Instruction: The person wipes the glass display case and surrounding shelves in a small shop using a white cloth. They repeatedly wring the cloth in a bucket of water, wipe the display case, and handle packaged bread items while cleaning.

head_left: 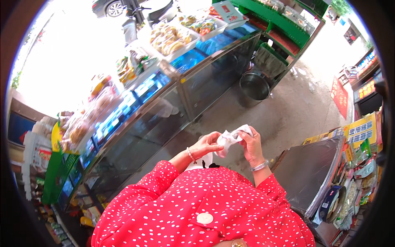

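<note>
A crumpled white cloth [229, 139], perhaps a tissue or rag, is stretched between both hands in front of my chest. My left hand [209, 145], with a beaded bracelet at the wrist, pinches the cloth's left end between thumb and fingers. On the other end, my right hand [251, 145] grips a bunched part near its top; a silver bangle [259, 165] circles that wrist. Below the cloth, part of it is hidden by the fingers of my left hand. The sleeves and front of a red shirt [197, 197] with white spots fill the lower view.
Ahead runs a glass display counter [213, 74] topped with trays of packaged food, including a white tray of wrapped buns [169, 38]. A metal bucket [254, 86] stands on the concrete floor by a green shelf [277, 21]. At right, a dark-topped box [305, 169] adjoins piled packets [364, 166].
</note>
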The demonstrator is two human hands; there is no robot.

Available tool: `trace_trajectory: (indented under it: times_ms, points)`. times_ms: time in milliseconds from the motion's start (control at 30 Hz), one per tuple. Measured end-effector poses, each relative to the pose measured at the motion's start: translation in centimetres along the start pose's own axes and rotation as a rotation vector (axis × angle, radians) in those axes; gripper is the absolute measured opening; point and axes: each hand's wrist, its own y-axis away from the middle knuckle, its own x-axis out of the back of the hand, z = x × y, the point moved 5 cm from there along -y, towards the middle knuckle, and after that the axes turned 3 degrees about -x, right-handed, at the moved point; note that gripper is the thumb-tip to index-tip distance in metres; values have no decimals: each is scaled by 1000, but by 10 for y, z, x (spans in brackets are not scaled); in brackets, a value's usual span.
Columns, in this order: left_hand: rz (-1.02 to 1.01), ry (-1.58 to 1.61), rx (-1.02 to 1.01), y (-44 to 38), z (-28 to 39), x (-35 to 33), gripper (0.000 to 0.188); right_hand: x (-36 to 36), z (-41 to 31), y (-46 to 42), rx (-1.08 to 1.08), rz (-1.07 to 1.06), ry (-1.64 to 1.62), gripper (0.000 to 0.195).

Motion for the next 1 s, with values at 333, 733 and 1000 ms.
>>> trace_trajectory:
  times_ms: [333, 733, 1000]
  points:
    - [356, -482, -373, -112, 81, 73, 16, 9, -36, -128, -64, 191, 124, 24]
    - [135, -985, -512, -182, 132, 72, 11, -34, -33, -221, 30, -326, 526, 25]
    - [260, -544, -348, -200, 150, 89, 22, -56, -67, -269, 73, -329, 286, 46]
